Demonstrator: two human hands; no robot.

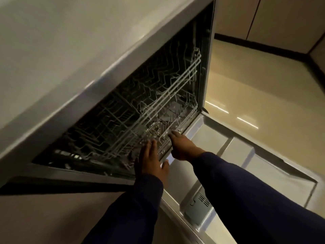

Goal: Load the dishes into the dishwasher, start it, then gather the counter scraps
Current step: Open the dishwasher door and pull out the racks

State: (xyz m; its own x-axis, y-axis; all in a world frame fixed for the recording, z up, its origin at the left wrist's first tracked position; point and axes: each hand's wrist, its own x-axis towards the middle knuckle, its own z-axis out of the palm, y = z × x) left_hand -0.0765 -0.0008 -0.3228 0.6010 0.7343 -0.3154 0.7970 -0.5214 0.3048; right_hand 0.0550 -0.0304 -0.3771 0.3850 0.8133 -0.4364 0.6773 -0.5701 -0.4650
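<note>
The dishwasher stands open, its door (228, 155) folded down flat toward me. Two white wire racks sit inside the dark tub: an upper rack (158, 81) and a lower rack (177, 118). No dishes show plainly in them. My left hand (151, 161) lies with straight fingers against the front edge of the lower rack. My right hand (181, 147) is beside it to the right, fingers extended onto the same front rail. Both arms wear dark blue sleeves.
A pale countertop (61, 50) overhangs the dishwasher at the upper left. A detergent compartment (198, 206) sits in the inner door panel near my right arm. Glossy beige floor (263, 76) lies to the right, bounded by cabinets with a dark plinth (263, 44).
</note>
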